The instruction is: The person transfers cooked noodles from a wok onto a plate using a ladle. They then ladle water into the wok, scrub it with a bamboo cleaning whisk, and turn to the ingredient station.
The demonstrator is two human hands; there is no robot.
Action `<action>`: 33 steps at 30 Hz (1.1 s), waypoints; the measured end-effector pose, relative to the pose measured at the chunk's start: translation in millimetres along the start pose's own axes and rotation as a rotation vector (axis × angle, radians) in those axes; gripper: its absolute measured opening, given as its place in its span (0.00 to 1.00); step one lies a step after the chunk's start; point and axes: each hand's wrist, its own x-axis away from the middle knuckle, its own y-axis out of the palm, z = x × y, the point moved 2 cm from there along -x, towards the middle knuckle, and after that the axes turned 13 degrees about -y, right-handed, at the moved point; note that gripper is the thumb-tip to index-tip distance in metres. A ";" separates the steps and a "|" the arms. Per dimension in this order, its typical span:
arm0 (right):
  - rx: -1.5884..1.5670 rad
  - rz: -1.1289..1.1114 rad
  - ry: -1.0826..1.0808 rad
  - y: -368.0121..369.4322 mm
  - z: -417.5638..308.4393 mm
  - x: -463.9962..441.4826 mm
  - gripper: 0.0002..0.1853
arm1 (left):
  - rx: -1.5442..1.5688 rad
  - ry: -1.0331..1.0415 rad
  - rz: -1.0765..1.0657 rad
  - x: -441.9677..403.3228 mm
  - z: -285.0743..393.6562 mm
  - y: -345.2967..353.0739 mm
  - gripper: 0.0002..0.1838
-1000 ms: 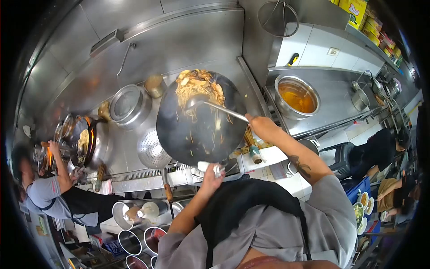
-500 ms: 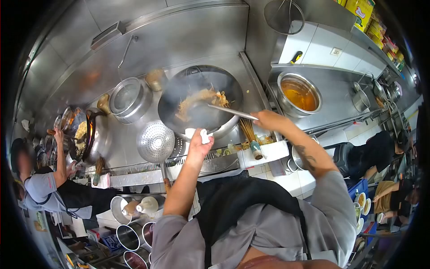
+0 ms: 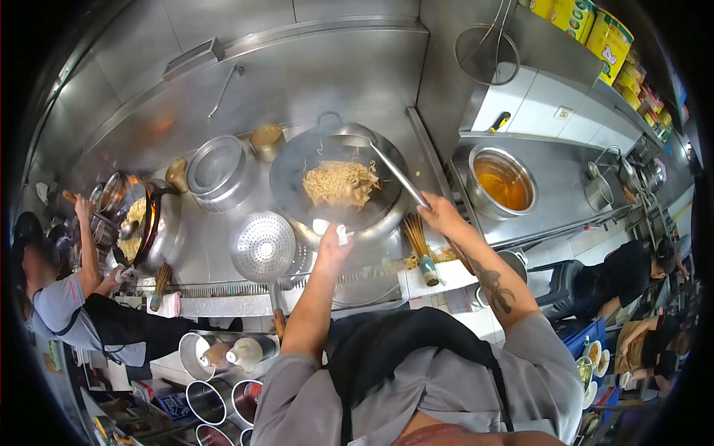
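One tangled heap of light-brown noodles is lying mid-wok, with a few loose strands straying toward twelve o'clock. At six o'clock on the wok, the left hand is clutching one white cloth. The right hand is wrapping its fingers round one ladle, whose bowl is hovering near twelve o'clock. At three o'clock, one pot is holding orange-brown liquid; at seven, two bottles are standing.
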 end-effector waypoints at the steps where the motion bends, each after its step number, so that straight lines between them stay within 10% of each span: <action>1: -0.035 -0.066 0.168 -5.9 -10.7 -15.1 0.27 | -0.039 -0.004 -0.006 -6.2 3.6 1.9 0.04; 12: -0.629 -0.206 0.701 84.1 16.6 -65.4 0.07 | 0.002 -0.021 0.009 -14.9 -0.6 1.3 0.03; 24: -0.677 -0.202 0.716 132.7 24.1 -118.5 0.08 | -0.030 -0.017 0.036 -10.2 -3.1 7.3 0.05; 29: -0.154 -0.328 -0.360 90.1 36.9 -59.3 0.13 | -0.030 -0.072 0.035 -13.1 1.2 6.5 0.04; 33: 0.638 -0.577 -0.302 -34.5 13.2 -50.5 0.22 | -0.015 -0.062 0.036 -18.0 1.0 2.0 0.03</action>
